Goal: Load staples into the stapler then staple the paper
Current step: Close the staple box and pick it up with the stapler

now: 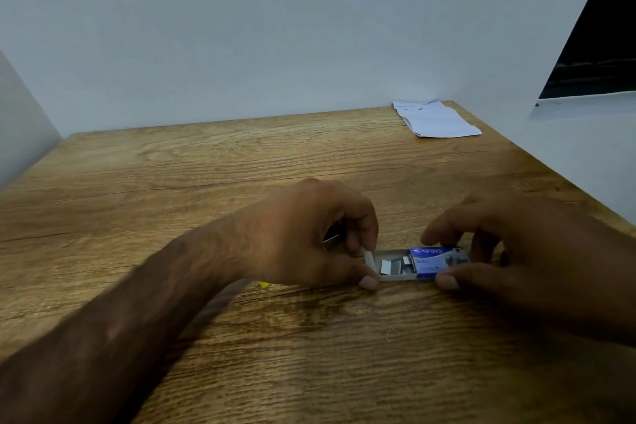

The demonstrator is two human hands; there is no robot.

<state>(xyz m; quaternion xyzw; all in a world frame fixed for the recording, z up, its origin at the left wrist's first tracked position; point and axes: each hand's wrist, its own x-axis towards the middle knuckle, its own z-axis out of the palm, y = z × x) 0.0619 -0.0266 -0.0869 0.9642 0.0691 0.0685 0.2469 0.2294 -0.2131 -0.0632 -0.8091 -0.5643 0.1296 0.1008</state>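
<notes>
A small blue staple box [438, 260] lies on the wooden table [206, 165], its grey inner tray [392, 267] slid out to the left with several staple strips showing. My left hand [309, 234] pinches the tray's left end flap. My right hand [509, 244] holds the blue sleeve between thumb and fingers. A shiny metal part [332, 239], perhaps the stapler, peeks out behind my left hand; most of it is hidden. White folded paper [435, 119] lies at the table's far right corner.
White walls enclose the table at the back, left and right. A tiny yellow scrap [264, 284] sits under my left wrist. A loose bent staple [390, 334] lies on the wood in front of the box.
</notes>
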